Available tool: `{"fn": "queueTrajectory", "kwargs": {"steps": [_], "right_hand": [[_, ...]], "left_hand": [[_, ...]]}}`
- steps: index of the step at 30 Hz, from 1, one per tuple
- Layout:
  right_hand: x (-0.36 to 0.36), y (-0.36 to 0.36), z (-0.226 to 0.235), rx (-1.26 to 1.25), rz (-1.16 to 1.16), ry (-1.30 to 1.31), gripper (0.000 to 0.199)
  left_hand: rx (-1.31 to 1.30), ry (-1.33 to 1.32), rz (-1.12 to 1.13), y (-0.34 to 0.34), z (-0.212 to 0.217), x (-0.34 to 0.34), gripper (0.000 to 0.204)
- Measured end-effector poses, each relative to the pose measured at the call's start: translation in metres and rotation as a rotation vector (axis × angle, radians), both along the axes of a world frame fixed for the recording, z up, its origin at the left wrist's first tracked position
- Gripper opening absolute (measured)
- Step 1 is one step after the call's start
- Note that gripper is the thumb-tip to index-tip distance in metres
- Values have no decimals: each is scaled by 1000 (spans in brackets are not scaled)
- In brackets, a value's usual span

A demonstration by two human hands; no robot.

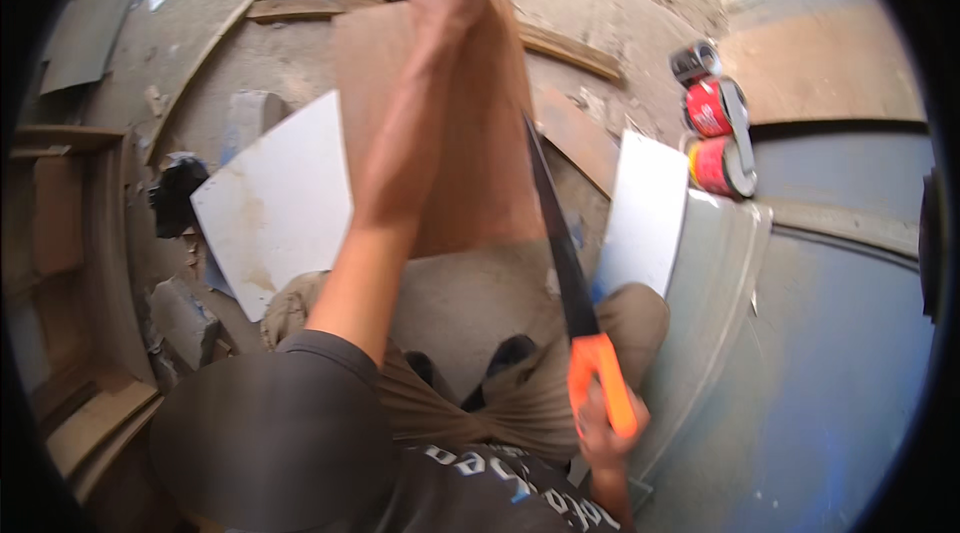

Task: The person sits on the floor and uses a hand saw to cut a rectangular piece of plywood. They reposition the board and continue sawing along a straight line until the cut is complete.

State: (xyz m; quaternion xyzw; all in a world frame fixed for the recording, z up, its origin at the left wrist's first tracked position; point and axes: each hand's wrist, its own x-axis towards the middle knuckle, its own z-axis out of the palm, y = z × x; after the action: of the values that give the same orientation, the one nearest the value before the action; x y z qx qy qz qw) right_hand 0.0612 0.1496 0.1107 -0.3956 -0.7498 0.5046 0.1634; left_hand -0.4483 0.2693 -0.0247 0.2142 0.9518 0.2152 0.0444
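A brown wooden board lies in front of me, roughly square and raised above the ground. My left arm reaches across it, and my left hand is closed on its far edge; the fingertips are hidden. In my right hand is the orange handle of a handsaw, gripped through its loop near my right knee. The saw's dark blade points away from me, its far end against the board's right edge. Whether its teeth sit in a cut is too blurred to tell.
White panels lie left and right. Wooden strips lie beyond the board. Several cans and tape rolls stand at right beside a large grey-blue panel. An open wooden frame and a concrete block are at left.
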Motion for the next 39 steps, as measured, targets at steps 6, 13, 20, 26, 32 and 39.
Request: {"fn": "queueTrajectory", "kwargs": {"steps": [6, 13, 20, 26, 32, 39], "right_hand": [[-43, 32, -48, -2, -16, 10, 19], [-13, -16, 7, 80, -10, 50, 14], [-83, 38, -61, 45, -15, 128, 19], [-98, 34, -66, 19, -77, 185, 20], [-96, 35, -72, 175, -16, 259, 23], [-67, 6, -73, 268, -32, 486, 19]], "left_hand": [[8, 6, -24, -4, -4, 8, 49], [23, 18, 5, -9, 0, -10, 50], [-8, 21, -14, -12, 3, 8, 51], [-6, -5, 1, -14, 0, 7, 57], [-64, 121, -171, -37, 25, -2, 82], [271, 569, -184, -70, 184, 77, 77]]}}
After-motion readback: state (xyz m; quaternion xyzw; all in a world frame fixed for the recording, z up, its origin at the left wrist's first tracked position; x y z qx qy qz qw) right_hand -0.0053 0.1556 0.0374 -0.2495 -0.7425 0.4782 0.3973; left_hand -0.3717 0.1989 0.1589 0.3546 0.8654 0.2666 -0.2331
